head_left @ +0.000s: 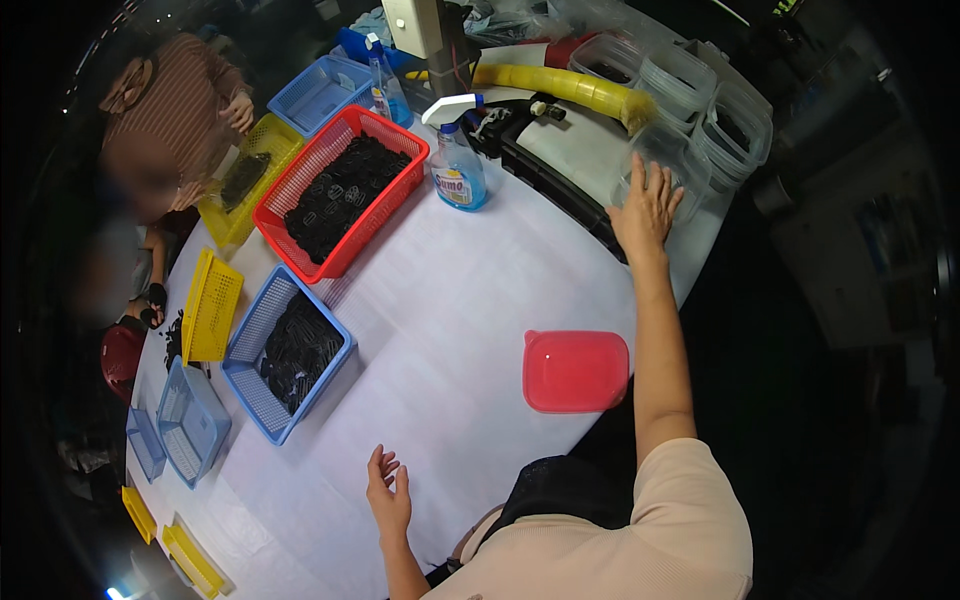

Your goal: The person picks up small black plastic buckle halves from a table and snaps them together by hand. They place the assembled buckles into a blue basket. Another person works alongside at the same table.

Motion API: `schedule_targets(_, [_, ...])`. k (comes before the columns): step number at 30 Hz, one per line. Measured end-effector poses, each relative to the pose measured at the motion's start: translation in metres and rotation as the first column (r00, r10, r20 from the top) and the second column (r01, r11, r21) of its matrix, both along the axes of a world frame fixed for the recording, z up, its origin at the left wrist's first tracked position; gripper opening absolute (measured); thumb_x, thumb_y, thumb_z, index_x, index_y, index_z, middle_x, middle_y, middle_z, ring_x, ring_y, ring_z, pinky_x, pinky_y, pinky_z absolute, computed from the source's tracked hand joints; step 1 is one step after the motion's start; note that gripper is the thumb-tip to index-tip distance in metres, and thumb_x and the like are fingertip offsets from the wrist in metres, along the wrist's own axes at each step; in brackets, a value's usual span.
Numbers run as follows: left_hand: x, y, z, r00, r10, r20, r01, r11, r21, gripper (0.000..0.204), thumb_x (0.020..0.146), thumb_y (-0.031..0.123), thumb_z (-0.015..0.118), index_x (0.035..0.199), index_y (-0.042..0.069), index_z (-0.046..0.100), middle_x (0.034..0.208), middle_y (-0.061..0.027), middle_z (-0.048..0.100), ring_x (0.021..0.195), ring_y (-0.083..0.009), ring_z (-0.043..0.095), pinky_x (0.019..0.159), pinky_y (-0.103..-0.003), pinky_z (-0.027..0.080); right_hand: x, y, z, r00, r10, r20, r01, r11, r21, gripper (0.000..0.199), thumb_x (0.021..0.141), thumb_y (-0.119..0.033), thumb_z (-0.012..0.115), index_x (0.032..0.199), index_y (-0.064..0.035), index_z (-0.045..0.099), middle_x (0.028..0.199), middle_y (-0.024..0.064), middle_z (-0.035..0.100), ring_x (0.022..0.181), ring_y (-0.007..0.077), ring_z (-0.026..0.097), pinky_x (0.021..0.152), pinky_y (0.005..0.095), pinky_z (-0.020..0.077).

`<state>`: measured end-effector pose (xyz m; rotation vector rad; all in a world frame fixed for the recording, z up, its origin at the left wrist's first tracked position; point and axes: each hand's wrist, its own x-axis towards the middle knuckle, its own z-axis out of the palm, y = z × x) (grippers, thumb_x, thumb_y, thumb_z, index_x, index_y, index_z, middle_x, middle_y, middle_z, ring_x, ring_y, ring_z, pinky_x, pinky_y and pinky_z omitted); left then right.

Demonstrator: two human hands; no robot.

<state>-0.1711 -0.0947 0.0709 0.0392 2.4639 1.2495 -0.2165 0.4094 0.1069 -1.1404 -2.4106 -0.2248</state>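
My right hand [648, 208] is stretched to the far right, its fingers spread over a clear plastic container [688, 152]. Whether the fingertips touch the container I cannot tell. Near the front edge of the white table [450, 340], my left hand [389, 492] hovers with nothing in it, its fingers loosely bent and the thumb apart. A red plastic lid [577, 372] lies flat between my two arms, close to the right forearm.
Stacked clear containers [735, 130] stand at the far right beside a yellow wrapped roll [565, 88]. A red basket [400, 150] and a blue basket [240, 375] hold black parts. A spray bottle [458, 175] stands behind. People sit at the left.
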Motion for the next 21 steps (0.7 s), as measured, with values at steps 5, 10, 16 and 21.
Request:
schedule_targets(5, [-0.009,0.024,0.017,0.990,-0.137,-0.033,0.138,0.990,0.027,0.045,0.085,0.008,0.057,0.128,0.006,0.046,0.114,-0.0150,0.059,0.102,-0.0246,0.059,0.086,-0.035,0.046,0.056,0.024,0.008,0.956,0.028,0.294,0.045,0.970,-0.239,0.022,0.082,-0.006,0.048,0.099,-0.0078,0.062,0.089,0.0112,0.065,0.094,0.0277,0.060,0.099,0.0499,0.0339])
schedule_targets(10, [-0.010,0.049,0.032,0.950,-0.295,-0.105,0.301,0.952,0.051,0.042,0.084,0.010,0.058,0.126,0.006,0.049,0.114,-0.0155,0.059,0.106,-0.0259,0.057,0.087,-0.038,0.045,0.093,-0.077,0.029,0.915,0.391,-0.098,-0.398,0.914,-0.075,0.019,0.076,-0.001,0.049,0.087,-0.0060,0.064,0.082,0.0094,0.065,0.082,0.0263,0.061,0.087,0.0432,0.0408])
schedule_targets(16, [-0.036,0.088,0.056,0.942,-0.163,0.293,-0.029,0.830,0.557,0.067,0.086,0.016,0.056,0.142,0.012,0.021,0.141,-0.0181,0.031,0.125,-0.0317,0.039,0.090,-0.041,0.044,0.118,-0.198,0.015,0.506,0.844,-0.177,-0.862,0.490,-0.130,0.016,0.072,-0.002,0.053,0.084,-0.0078,0.063,0.080,0.0036,0.062,0.079,0.0203,0.060,0.090,0.0411,0.0413])
schedule_targets(21, [-0.020,0.070,0.002,0.932,0.006,0.363,-0.191,0.859,0.476,0.070,0.079,0.006,0.043,0.144,0.016,0.017,0.145,-0.0203,0.023,0.130,-0.0399,0.031,0.093,-0.051,0.040,0.136,-0.253,-0.005,0.247,0.937,-0.248,-0.927,0.154,-0.341,0.032,0.076,-0.013,0.060,0.107,-0.0114,0.060,0.110,0.0083,0.056,0.106,0.0261,0.052,0.098,0.0449,0.0369])
